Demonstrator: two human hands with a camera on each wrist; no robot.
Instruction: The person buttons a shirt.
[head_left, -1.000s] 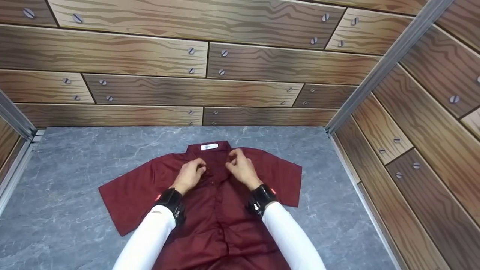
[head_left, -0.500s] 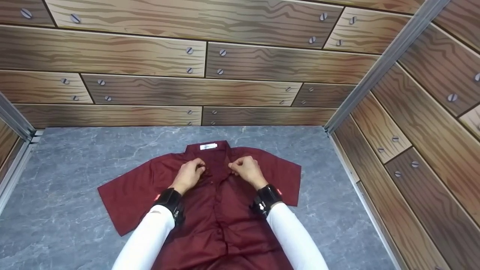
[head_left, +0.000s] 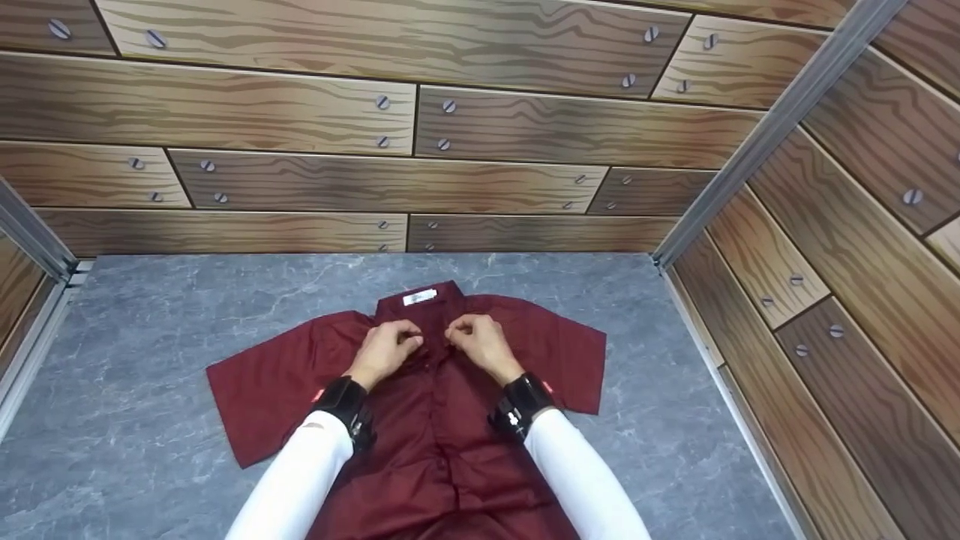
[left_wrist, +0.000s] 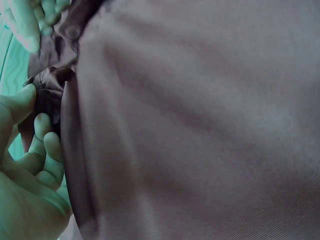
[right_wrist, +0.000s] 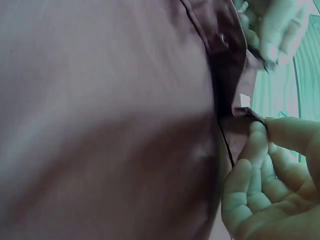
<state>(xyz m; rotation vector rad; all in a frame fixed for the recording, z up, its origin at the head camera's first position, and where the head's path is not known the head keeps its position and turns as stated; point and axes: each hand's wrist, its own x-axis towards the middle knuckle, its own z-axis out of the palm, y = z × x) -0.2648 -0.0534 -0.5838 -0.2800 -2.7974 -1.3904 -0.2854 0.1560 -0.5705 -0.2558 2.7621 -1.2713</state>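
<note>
A dark red short-sleeved shirt [head_left: 405, 457] lies front up, its collar away from me and a white label [head_left: 420, 297] inside the neck. My left hand [head_left: 384, 349] pinches the left collar edge between thumb and fingers; in the left wrist view the gathered cloth [left_wrist: 52, 82] shows at its fingertips, near a small button [left_wrist: 72, 32]. Across the neck opening, my right hand [head_left: 484, 345] pinches the right collar edge, and the right wrist view shows the collar tip [right_wrist: 250, 114] between thumb and forefinger. A narrow gap separates both hands. The shirt's hem is out of view.
The shirt lies on a grey marbled tabletop [head_left: 135, 390]. Wood-patterned panels [head_left: 300, 180] stand behind it and on the right side, with a metal corner post [head_left: 780, 120] between them. A dark band [head_left: 341, 401] with a camera sits on each wrist.
My right hand has come down from higher on the collar and then moved left. The left hand has shifted slightly right, drawing the shirt's left side inward. Both hands are closer together.
</note>
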